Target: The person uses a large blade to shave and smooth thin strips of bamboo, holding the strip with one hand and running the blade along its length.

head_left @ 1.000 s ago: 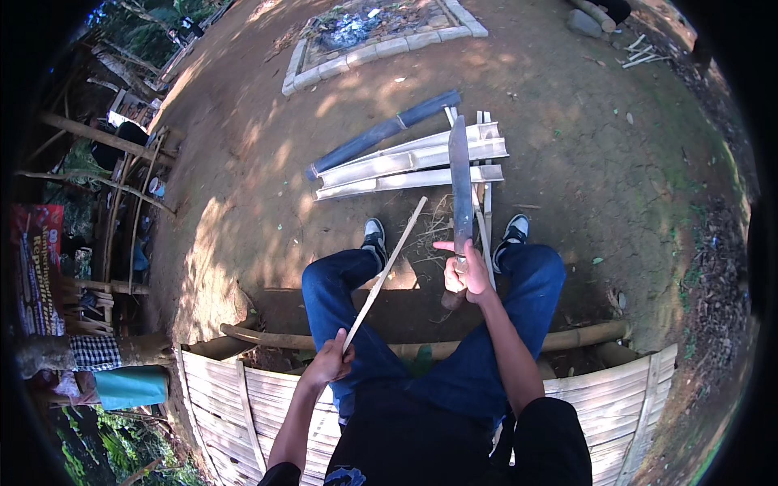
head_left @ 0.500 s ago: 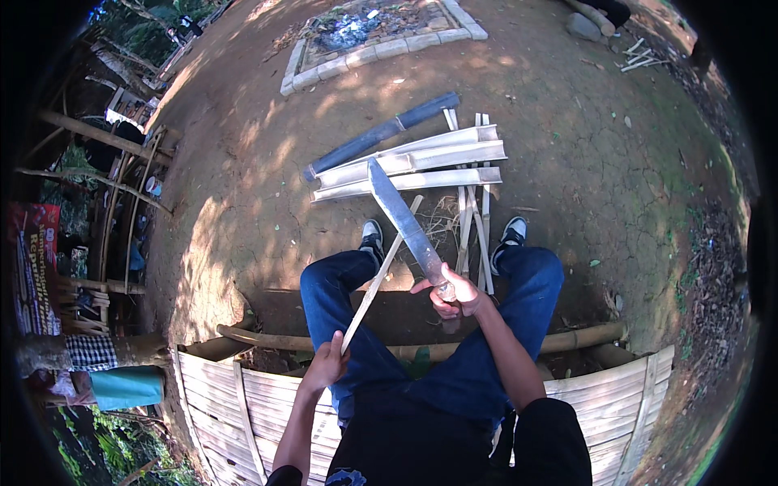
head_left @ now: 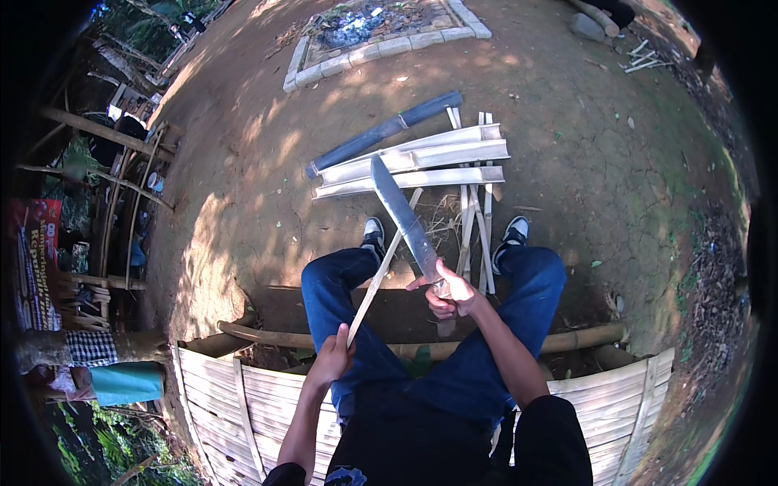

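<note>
My left hand (head_left: 331, 359) is closed around the near end of a thin bamboo strip (head_left: 379, 275), which slants up and away to the right over my left leg. In my right hand (head_left: 450, 295) is a machete (head_left: 403, 217), its broad dark blade pointing away and to the left. The blade crosses the strip near the strip's far end; whether they touch I cannot tell. My right fingers wrap the handle, with the index finger partly out to the left. Beyond the blade lie split bamboo halves (head_left: 446, 153), pale inner sides up, and a dark bamboo piece (head_left: 381, 134).
Several narrow bamboo strips (head_left: 484, 235) lie on the ground between my feet, beside thin shavings (head_left: 442, 223). I sit on a slatted bamboo bench (head_left: 219, 397) with a bamboo pole (head_left: 519, 344) along its front. Farther off is a brick-edged fire pit (head_left: 377, 50).
My left hand has shifted slightly up and to the right with the strip. The machete is tilted a little steeper. My grips look the same.
</note>
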The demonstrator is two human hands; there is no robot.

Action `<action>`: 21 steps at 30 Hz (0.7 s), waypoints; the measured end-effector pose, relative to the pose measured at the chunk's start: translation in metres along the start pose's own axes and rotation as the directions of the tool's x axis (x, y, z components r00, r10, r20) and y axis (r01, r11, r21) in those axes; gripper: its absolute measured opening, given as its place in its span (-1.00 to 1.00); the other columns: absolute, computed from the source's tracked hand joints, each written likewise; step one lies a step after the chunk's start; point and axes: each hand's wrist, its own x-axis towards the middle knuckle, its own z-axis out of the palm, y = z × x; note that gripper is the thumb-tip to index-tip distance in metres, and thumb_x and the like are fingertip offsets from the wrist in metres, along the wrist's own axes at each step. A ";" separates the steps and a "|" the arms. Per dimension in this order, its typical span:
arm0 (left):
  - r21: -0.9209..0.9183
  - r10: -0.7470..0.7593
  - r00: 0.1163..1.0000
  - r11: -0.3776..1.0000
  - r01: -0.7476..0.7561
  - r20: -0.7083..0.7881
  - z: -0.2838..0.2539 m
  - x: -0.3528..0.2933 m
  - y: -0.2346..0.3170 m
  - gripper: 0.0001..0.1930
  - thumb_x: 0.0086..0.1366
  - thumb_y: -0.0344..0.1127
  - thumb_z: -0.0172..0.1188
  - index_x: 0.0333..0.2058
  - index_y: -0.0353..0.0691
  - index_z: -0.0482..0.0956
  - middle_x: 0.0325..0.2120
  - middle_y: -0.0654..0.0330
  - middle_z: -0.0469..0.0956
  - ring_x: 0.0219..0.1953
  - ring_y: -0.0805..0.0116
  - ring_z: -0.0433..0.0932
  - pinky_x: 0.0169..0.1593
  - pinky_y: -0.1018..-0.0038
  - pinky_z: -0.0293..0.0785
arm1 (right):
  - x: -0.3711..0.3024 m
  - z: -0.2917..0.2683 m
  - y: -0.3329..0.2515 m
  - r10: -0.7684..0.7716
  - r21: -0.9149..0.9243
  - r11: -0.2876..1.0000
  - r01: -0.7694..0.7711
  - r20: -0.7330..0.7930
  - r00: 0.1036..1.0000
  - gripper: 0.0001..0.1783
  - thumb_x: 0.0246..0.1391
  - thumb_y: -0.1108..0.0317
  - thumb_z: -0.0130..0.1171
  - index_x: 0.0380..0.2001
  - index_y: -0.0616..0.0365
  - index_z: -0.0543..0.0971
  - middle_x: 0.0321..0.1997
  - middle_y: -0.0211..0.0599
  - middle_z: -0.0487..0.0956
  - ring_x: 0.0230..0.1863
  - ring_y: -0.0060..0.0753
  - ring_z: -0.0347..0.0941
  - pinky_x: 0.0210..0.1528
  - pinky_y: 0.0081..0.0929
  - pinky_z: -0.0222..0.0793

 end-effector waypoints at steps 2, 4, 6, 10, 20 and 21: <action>0.017 -0.007 1.000 1.000 0.008 -0.031 0.003 -0.001 0.007 -0.38 0.48 0.19 -0.36 -0.67 -0.10 0.18 -0.80 0.41 0.06 -0.82 0.59 0.03 -0.73 0.54 -0.06 | -0.003 0.006 0.005 0.135 -0.094 0.986 -0.137 -0.029 0.990 -0.04 0.25 -0.41 -0.49 0.21 0.31 0.31 -0.78 -0.50 0.23 -0.83 -0.67 0.08 -0.73 -0.62 0.06; 0.001 0.000 0.999 1.000 0.000 -0.043 0.002 0.002 0.006 -0.37 0.48 0.20 -0.38 -0.70 -0.09 0.15 -0.83 0.41 0.02 -0.85 0.56 0.02 -0.75 0.53 -0.09 | -0.003 0.018 0.010 0.245 -0.209 0.947 -0.243 -0.018 0.969 -0.04 0.24 -0.41 -0.49 0.19 0.31 0.33 -0.78 -0.50 0.24 -0.83 -0.68 0.07 -0.74 -0.65 0.06; -0.006 0.006 0.999 1.000 -0.006 -0.052 0.003 0.004 0.006 -0.36 0.48 0.20 -0.39 -0.72 -0.08 0.13 -0.84 0.40 0.01 -0.87 0.55 0.02 -0.77 0.52 -0.10 | -0.001 0.019 0.009 0.189 -0.250 0.950 -0.188 -0.017 0.982 -0.04 0.24 -0.41 -0.49 0.19 0.32 0.34 -0.78 -0.50 0.25 -0.83 -0.69 0.06 -0.76 -0.66 0.05; -0.032 0.007 0.999 0.999 -0.008 -0.031 0.006 0.008 0.002 -0.36 0.47 0.21 -0.37 -0.71 -0.08 0.13 -0.84 0.40 0.01 -0.87 0.55 0.02 -0.78 0.52 -0.10 | 0.003 0.008 0.005 0.007 -0.120 0.993 -0.007 0.001 1.000 -0.04 0.25 -0.41 -0.48 0.15 0.32 0.37 -0.79 -0.50 0.19 -0.82 -0.67 0.05 -0.75 -0.63 0.03; 0.072 0.125 0.976 0.991 -0.113 -0.181 0.009 0.025 -0.012 -0.36 0.47 0.21 -0.36 -0.70 -0.10 0.19 -0.85 0.40 0.09 -0.86 0.58 0.12 -0.77 0.54 -0.04 | 0.004 0.021 0.005 -0.082 -0.546 0.838 -0.015 -0.154 0.985 -0.21 0.27 -0.33 -0.25 0.00 0.24 0.53 -0.75 -0.51 0.30 -0.76 -0.71 0.18 -0.68 -0.65 0.13; 0.154 0.139 0.965 0.982 -0.106 -0.221 0.008 0.027 -0.013 -0.32 0.47 0.21 -0.35 -0.70 -0.18 0.26 -0.82 0.30 0.18 -0.79 0.48 0.21 -0.67 0.46 0.09 | 0.003 0.017 0.005 -0.162 -0.599 0.800 -0.008 -0.230 0.960 -0.26 0.29 -0.30 -0.25 -0.02 0.19 0.55 -0.74 -0.52 0.30 -0.75 -0.72 0.18 -0.67 -0.65 0.13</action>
